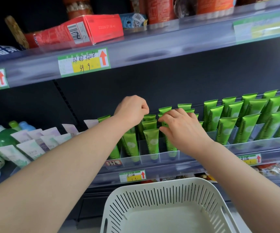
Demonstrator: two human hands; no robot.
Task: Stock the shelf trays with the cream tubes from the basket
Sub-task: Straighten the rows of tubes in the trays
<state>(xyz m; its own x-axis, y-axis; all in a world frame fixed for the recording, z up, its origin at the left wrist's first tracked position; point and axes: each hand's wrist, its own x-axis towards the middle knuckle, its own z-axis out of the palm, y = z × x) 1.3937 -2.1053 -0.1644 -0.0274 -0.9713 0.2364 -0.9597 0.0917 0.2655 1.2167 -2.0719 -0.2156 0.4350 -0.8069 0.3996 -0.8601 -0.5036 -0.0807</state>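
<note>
Both grips were at the cream tubes [151, 142], which stood cap-down in rows inside the clear divided tray [163, 157] on the middle shelf [194, 165]. I recorded the left grip [131, 110] curled narrow, thumb and fingertips pinching the flat crimped end of a rear tube [150, 117]. The right grip [183, 128] lay bent over the neighbouring column, fingertips on the tube tops; whether it pinched one or only steadied them I could not tell. The basket [152, 183] sat below the shelf edge. No tube showed in the part of it in view, so I judged stocking near its end, with straightening in hand.

In my assessment the tubes were light, soft-walled and glossy, liable to dent under a squeeze and to slide through a loose hold. The crimped top was the stiff part and the sound place to take hold. Tubes leaned on one another, so a knock could tip a row.
</note>
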